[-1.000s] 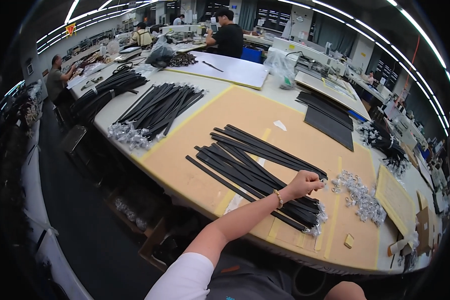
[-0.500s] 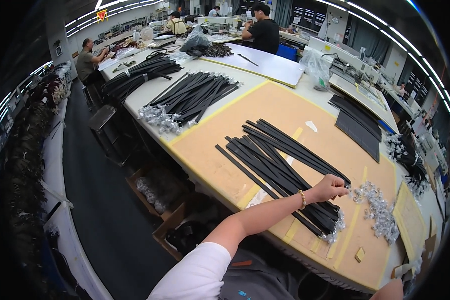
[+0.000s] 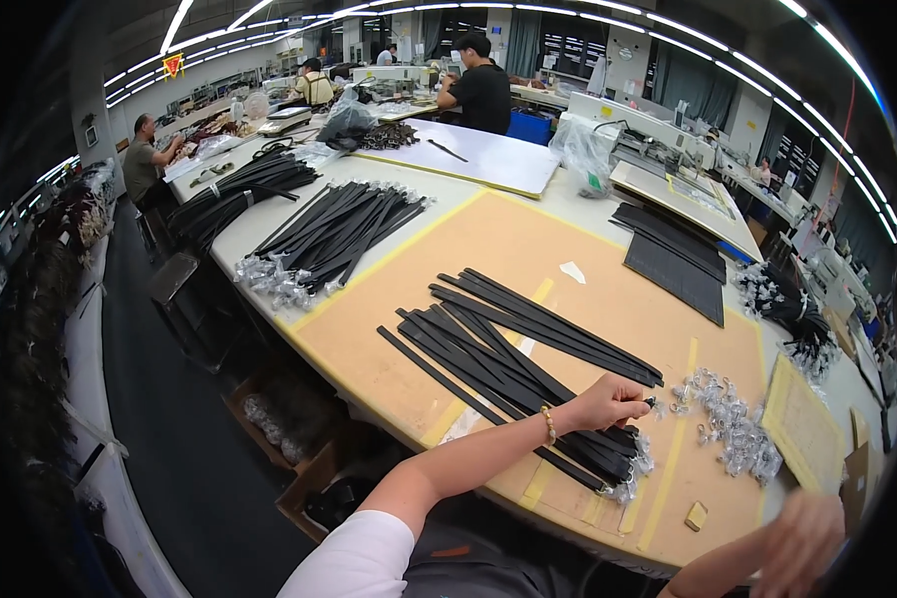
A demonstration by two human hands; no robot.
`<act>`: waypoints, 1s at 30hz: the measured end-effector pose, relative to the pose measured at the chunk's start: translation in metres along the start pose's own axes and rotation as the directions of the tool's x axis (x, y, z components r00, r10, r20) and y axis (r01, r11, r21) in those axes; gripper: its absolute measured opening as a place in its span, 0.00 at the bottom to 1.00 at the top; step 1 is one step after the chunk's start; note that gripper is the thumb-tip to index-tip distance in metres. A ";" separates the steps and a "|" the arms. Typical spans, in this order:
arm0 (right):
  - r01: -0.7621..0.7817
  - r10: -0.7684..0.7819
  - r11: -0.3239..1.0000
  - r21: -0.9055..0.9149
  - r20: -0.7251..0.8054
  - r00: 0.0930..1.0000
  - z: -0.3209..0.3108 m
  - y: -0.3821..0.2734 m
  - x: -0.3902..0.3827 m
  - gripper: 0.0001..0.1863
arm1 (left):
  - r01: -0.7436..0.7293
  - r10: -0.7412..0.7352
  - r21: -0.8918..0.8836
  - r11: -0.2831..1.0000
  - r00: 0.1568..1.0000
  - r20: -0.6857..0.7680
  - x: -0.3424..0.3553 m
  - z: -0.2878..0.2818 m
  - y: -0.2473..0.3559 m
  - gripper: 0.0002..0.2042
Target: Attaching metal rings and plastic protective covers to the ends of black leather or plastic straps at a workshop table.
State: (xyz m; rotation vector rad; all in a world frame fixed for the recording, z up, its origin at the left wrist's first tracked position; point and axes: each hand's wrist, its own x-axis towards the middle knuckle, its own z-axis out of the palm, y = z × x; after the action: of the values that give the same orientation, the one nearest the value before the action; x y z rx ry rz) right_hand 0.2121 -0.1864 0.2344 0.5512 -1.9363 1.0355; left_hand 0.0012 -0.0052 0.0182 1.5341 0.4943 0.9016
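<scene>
Black straps (image 3: 513,349) lie piled on the bench (image 3: 389,359); my left hand (image 3: 608,402) pinches one strap's end beside the metal buckles (image 3: 733,424). My right hand (image 3: 802,543) is blurred, grip unclear.

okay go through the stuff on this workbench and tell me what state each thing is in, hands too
left hand: fingers pinched on the end of a black strap
right hand: blurred at the table's near edge, grip unclear
black straps: loose, fanned flat on the tan board
metal buckles: heaped loose beside the strap ends
far strap bundle: laid together, buckle ends in clear wrap
</scene>
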 end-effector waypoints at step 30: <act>-0.713 0.907 0.396 0.579 -0.369 0.204 -0.055 0.166 -0.203 0.20 | 0.341 -0.326 -0.070 0.938 0.931 0.163 -0.006 -0.010 0.007 0.07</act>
State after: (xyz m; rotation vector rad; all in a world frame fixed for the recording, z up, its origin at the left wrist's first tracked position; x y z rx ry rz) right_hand 0.2332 -0.0497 0.0043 -0.8435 -1.3139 1.8945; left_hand -0.0114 -0.0044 0.0235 1.3642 0.5739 0.5350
